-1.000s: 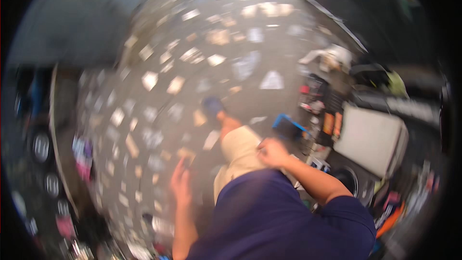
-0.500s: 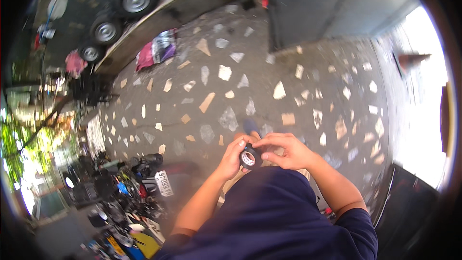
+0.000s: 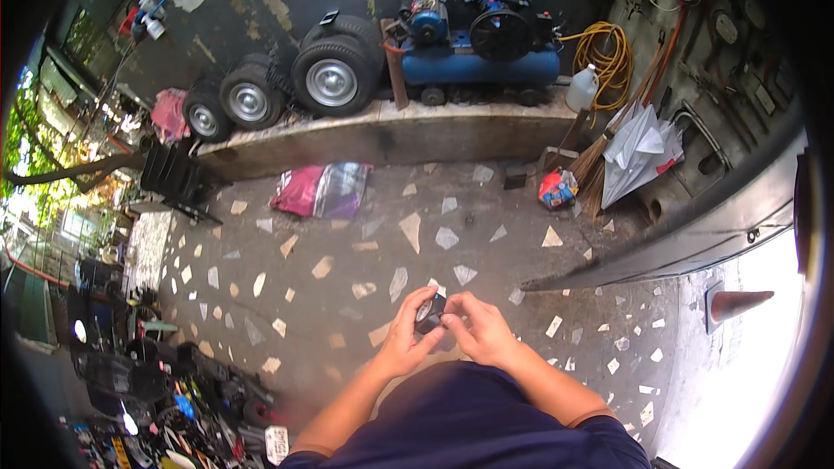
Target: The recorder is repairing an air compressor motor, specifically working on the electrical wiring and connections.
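A black roll of tape point(image 3: 430, 317) is held up in front of my dark shirt, over the speckled floor. My left hand point(image 3: 405, 334) is closed round its left side, fingers curved over the top and thumb along the bottom. My right hand point(image 3: 478, 334) meets it from the right, with bent fingertips and thumb gripping at the roll's edge. The hands partly hide the roll.
Across the floor, a ledge point(image 3: 287, 153) bears several tires point(image 3: 321, 82) and a blue compressor point(image 3: 469, 65). Bags point(image 3: 317, 191) lie below it. Brooms point(image 3: 599, 165) lean at right, near a metal gate point(image 3: 678, 256) and traffic cone point(image 3: 738, 304). Motorcycles point(image 3: 130, 382) crowd the lower left.
The view has swung round toward the ledge and compressor. My hands, apart a second ago, came together on the tape roll and are now a little lower in the picture.
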`<state>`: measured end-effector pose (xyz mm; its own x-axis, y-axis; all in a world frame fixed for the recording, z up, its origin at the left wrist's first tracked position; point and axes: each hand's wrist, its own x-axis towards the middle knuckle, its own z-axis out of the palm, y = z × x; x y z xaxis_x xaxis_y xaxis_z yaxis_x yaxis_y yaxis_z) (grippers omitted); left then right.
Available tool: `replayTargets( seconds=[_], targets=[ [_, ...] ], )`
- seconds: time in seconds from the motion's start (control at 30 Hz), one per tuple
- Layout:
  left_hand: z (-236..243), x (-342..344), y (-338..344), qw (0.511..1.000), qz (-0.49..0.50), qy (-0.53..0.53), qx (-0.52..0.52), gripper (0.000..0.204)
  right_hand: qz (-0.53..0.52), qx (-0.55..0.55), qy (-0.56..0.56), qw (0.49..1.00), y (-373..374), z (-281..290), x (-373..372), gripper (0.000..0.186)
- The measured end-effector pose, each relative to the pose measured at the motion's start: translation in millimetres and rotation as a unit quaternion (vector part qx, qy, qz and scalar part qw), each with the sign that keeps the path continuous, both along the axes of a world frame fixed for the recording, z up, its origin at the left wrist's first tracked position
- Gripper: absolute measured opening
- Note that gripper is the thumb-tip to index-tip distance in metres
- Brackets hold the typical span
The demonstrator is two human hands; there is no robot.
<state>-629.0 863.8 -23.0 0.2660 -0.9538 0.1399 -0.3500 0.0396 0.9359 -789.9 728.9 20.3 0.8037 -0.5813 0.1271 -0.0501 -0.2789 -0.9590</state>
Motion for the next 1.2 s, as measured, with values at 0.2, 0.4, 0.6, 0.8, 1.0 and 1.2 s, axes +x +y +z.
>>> replayTargets(
  seconds=[0.2,0.4,0.6,0.8,1.0,1.2],
  targets=[
    [8.0,89.2,-135.1,0.991,-0.027,0.126,-0.024,0.027,-0.087,-0.075,0.032,0.993,-126.8,-12.3,88.4,0.014],
    [20.0,175.0,-282.4,0.998,0.05,-0.024,-0.04,0.029,-0.081,-0.258,-0.012,0.963,-276.1,-27.2,171.2,0.016],
    [64.1,251.6,-389.5,0.975,0.157,0.103,0.115,0.023,-0.066,-0.27,-0.053,0.959,-382.8,-15.6,255.7,0.014],
    [36.1,341.0,-473.5,0.995,0.033,-0.07,0.055,0.022,-0.135,-0.16,0.042,0.977,-476.1,-42.1,343.7,0.015],
    [52.3,427.0,-554.2,0.98,-0.026,-0.168,0.106,0.018,-0.136,0.041,0.072,0.987,-540.0,-26.3,405.4,0.061],
    [72.7,489.9,-634.7,0.926,-0.171,-0.333,0.045,0.023,-0.042,-0.088,0.021,0.995,-599.7,-1.5,453.4,0.048]
  ],
)
